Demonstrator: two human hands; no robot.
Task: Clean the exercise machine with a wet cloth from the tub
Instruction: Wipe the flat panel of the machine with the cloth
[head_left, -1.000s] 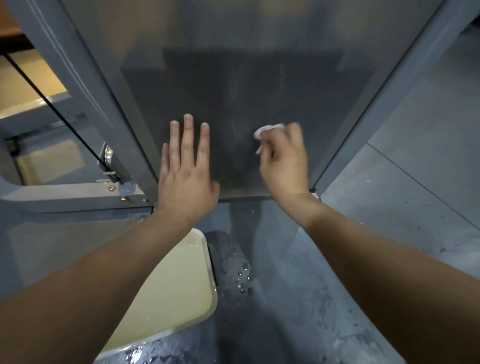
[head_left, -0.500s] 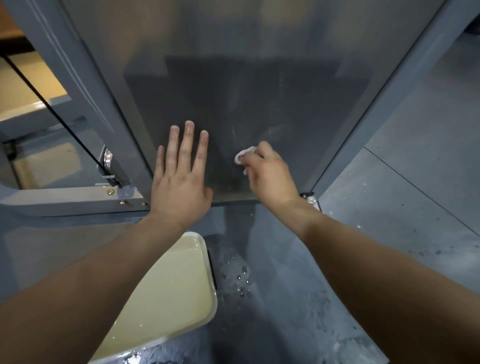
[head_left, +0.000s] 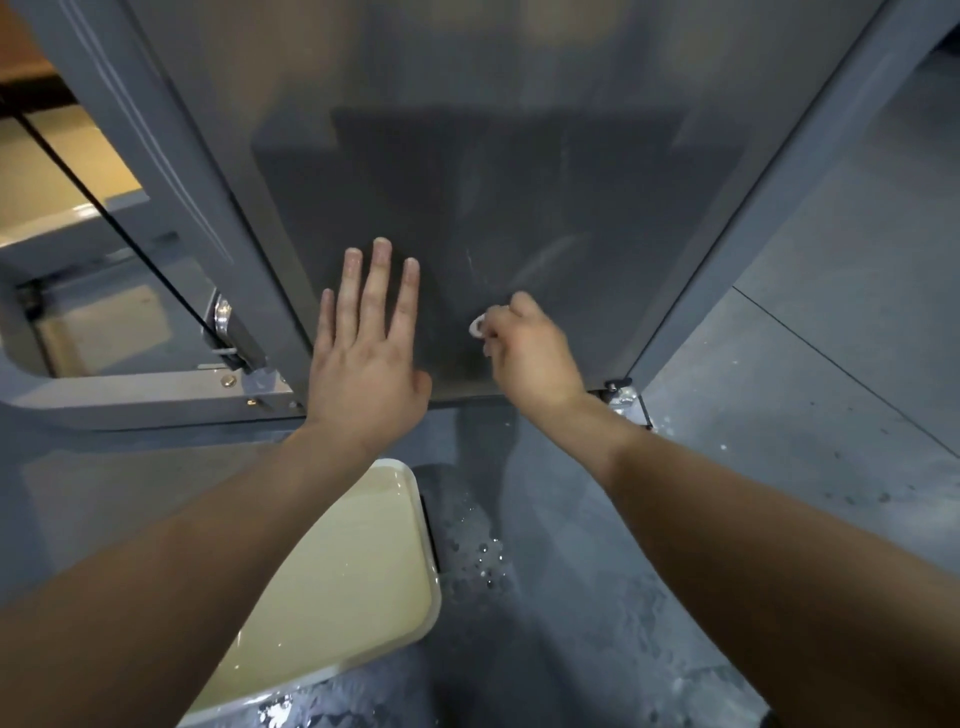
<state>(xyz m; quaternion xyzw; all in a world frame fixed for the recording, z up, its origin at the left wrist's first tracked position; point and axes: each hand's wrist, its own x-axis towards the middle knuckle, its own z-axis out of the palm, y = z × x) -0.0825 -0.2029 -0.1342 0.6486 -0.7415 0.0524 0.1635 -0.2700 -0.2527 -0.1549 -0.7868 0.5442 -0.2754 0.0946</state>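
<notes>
The right grip (head_left: 530, 348) is curled tight around a small white cloth (head_left: 477, 327). Only a bit of the cloth peeks out on the left side of the fingers. The cloth is pressed on the exercise machine (head_left: 649, 78), low down on its dark grey panel (head_left: 457, 218), close to the panel's bottom edge.

The left grip (head_left: 366, 358) is open. Its fingers are straight and lie flat on the same panel, just left of the cloth. The two grips do not touch. Pale streaks (head_left: 545, 257) show on the panel above the right grip.

Nearer, under the left arm, a white tub (head_left: 435, 597) sits on the floor (head_left: 831, 338) with pale water in it. Water drops (head_left: 483, 561) lie on the floor just right of the tub. On the far left, a thin black cable (head_left: 104, 202) runs slanted beside a grey frame post (head_left: 171, 156).
</notes>
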